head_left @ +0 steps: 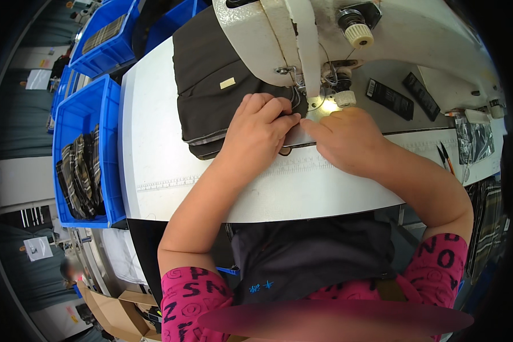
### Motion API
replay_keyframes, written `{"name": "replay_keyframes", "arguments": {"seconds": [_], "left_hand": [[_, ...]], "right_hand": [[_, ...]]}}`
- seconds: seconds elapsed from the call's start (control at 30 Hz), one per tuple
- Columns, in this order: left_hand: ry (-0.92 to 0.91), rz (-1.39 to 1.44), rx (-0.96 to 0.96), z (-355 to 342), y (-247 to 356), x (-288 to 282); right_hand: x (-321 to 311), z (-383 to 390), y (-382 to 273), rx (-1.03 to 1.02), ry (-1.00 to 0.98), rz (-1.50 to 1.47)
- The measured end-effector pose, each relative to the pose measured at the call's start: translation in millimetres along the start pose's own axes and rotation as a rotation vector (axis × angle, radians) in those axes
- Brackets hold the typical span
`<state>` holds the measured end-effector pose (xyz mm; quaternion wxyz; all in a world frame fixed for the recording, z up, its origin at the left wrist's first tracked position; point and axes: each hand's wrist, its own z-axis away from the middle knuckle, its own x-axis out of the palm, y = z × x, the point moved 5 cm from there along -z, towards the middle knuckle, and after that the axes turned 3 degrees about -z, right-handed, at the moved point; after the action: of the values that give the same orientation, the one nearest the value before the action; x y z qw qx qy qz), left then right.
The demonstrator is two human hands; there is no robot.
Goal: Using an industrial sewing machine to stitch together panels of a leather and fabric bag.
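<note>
A dark brown fabric piece (208, 97) with a zipper (210, 137) along its near edge lies flat on the white sewing table, its right end at the needle area of the sewing machine (262, 43). A small pale label (227, 83) sits on the fabric. My left hand (259, 131) rests over the fabric's right part, fingers bent and pinched together at its edge. Close beside it, my right hand (347, 139) is curled, its index finger and thumb at the same edge just before the lit presser foot. The fingertips nearly meet; they partly hide the cloth between them.
Blue bins (89, 154) with plaid cloth stand left of the table. A printed ruler strip (182, 181) runs along the tabletop. Right of the needle lie two black tags (389, 99), a clear plastic packet (474, 139) and pen-like tools (446, 157). A cardboard box (111, 310) sits lower left.
</note>
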<state>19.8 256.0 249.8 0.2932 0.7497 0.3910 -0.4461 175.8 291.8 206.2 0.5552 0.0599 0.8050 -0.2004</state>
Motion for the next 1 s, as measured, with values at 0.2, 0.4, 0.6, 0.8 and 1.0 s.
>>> {"name": "replay_keyframes", "arguments": {"seconds": [0.2,0.4,0.6,0.8,1.0], "left_hand": [[-0.220,-0.004,0.136,4.9,-20.5,6.7],[-0.145,0.134,0.083,6.1,-24.1,10.4],[-0.210,0.006,0.101,7.0,-28.1,15.8],[-0.173,-0.065,0.089,4.1,-22.2,18.6],[-0.217,-0.153,0.052,2.0,-10.8,20.8]], "right_hand": [[-11.3,-1.2,-4.7,-0.016,0.122,0.078],[-9.0,0.0,-4.2,-0.011,0.087,0.092],[-10.9,-3.4,-2.4,-0.021,0.098,0.165],[-11.7,-5.3,3.1,0.022,0.150,0.200],[-5.7,-1.7,9.8,0.077,0.075,0.348]]}}
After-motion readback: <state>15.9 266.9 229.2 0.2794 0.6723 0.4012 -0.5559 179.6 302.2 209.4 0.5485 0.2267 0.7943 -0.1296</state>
